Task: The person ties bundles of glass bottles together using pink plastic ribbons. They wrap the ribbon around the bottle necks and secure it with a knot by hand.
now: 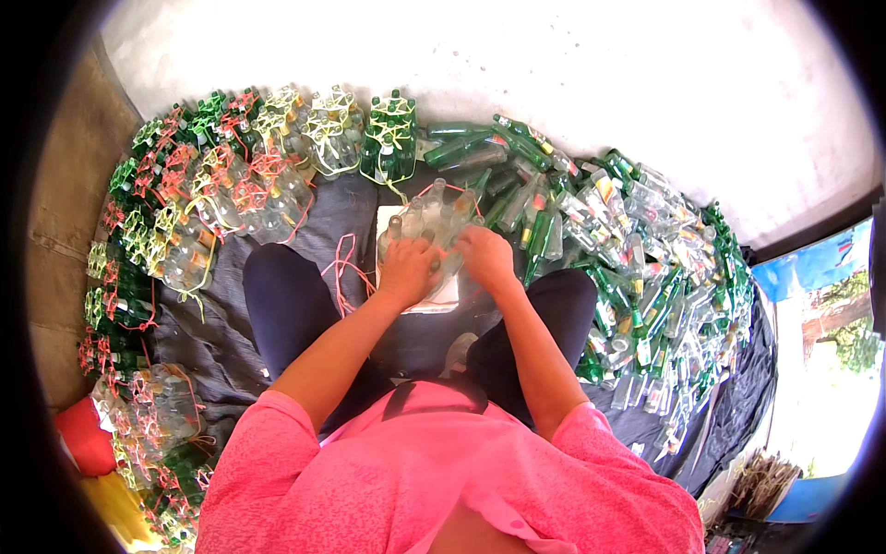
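Between my knees, a cluster of clear glass bottles (435, 208) stands upright on a white board (437, 303). Pink-red string (453, 187) runs around the cluster at its far side. My left hand (412, 271) lies over the near left bottle necks, fingers bent down among them; its exact grip is hidden. At the near right of the cluster is my right hand (486, 255), its fingers pinched together on the string by the necks. A loose loop of the same string (339, 264) trails onto the dark sheet left of the board.
Bundles of tied bottles (270, 180) line the left side and back. One green bundle (389, 138) stands near the white wall (484, 55). Loose green and clear bottles (623, 228) lie heaped on the right. A dark plastic sheet (214, 291) covers the floor.
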The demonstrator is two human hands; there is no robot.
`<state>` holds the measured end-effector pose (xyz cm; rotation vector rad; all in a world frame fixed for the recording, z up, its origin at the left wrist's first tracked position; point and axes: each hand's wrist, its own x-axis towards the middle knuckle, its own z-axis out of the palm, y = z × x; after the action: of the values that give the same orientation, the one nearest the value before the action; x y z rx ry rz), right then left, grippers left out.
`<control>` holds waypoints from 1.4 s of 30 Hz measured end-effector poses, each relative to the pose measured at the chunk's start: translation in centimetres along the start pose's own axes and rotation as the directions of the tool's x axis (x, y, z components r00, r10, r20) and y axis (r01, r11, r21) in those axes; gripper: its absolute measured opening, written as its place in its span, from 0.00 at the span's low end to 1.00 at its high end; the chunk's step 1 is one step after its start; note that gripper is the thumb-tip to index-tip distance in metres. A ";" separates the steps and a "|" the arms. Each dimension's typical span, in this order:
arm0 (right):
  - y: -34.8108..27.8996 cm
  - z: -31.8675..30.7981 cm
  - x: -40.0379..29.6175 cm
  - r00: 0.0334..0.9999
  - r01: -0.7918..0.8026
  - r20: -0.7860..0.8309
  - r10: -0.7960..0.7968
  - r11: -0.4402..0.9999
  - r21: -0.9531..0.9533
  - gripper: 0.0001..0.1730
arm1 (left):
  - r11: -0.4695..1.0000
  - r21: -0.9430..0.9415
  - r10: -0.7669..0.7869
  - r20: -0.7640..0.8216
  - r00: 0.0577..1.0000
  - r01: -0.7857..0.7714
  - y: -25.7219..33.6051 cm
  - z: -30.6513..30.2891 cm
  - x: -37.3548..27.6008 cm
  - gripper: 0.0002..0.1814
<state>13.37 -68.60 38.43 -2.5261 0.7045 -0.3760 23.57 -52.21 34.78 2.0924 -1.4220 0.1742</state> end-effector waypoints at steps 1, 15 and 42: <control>-0.3 -0.1 0.5 1.000 0.015 0.008 -0.015 1.000 -0.018 0.13 | 1.000 -0.003 -0.004 -0.013 1.000 0.004 0.0 0.0 0.0 0.13; 0.0 0.3 5.3 0.989 0.043 0.144 -0.017 0.983 -0.180 0.13 | 0.999 -0.023 -0.029 0.041 0.999 0.030 -0.5 0.3 -0.3 0.10; 2.0 2.6 1.6 0.942 -0.317 -0.077 0.328 0.940 0.124 0.18 | 0.755 -0.132 -0.581 0.318 0.749 0.642 -3.1 -5.1 -0.2 0.17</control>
<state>14.87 -69.98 35.45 -2.2484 1.0859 -0.4092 27.34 -48.49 37.57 2.3131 -0.7445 -0.5322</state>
